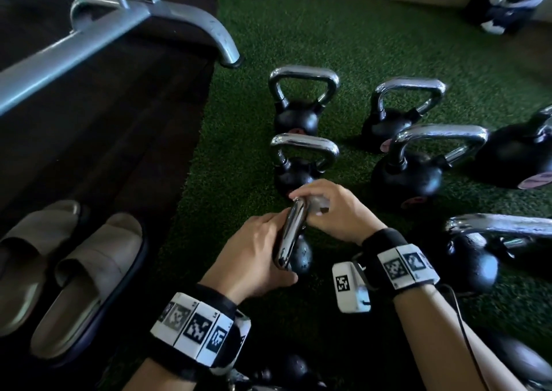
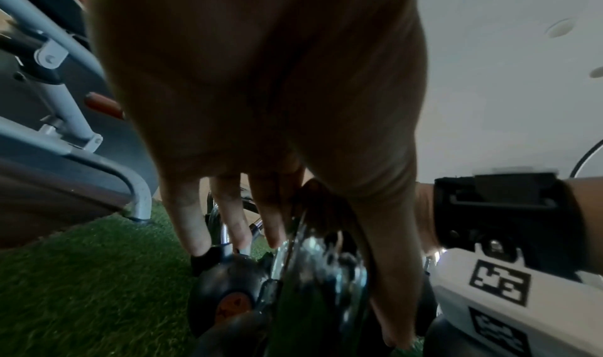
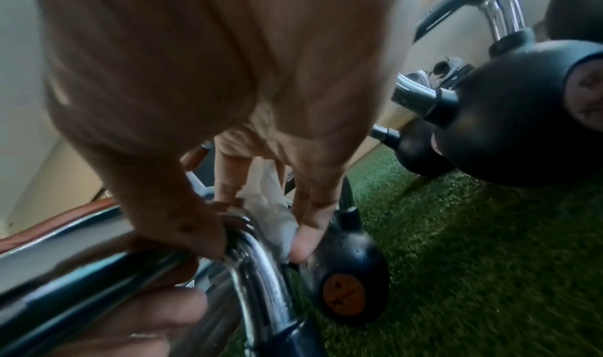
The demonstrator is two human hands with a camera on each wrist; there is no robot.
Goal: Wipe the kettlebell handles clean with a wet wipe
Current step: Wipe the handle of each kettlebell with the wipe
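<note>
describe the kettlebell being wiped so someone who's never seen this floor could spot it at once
Start at the green turf beside the dark floor with the sandals. In the left column of kettlebells, it is the kettlebell nearest the person. Alone among them, its chrome handle is gripped by the left hand while the right hand presses a white wet wipe on it.

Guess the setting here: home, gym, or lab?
Most likely a gym corner: several chrome-handled kettlebells stand on green artificial turf, beside a weight bench's grey steel frame. Slippers hint at a home or small studio.
</note>
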